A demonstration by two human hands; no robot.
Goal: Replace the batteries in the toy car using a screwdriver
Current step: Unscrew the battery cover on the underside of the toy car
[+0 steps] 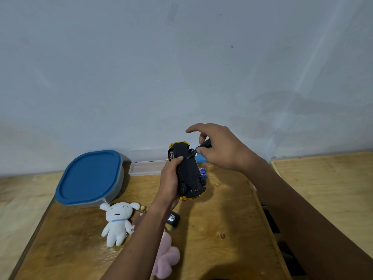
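— Any readable text?
— None legible. White marks on small black item (172,218) lying on wooden table (212,249), too blurred to read.
— On batteries (202,172)?
— Blue wrappers with pale bands, print too small to make out.
— Underside of toy car (187,170)?
— Plain black, one small red dot near lower end, no lettering visible.
— Blue lid of container (88,176), white plush (117,221)?
— No label, brand or number to read on either.

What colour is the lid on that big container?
Blue: the lid sits on a greyish container, seen clearly in the head view.
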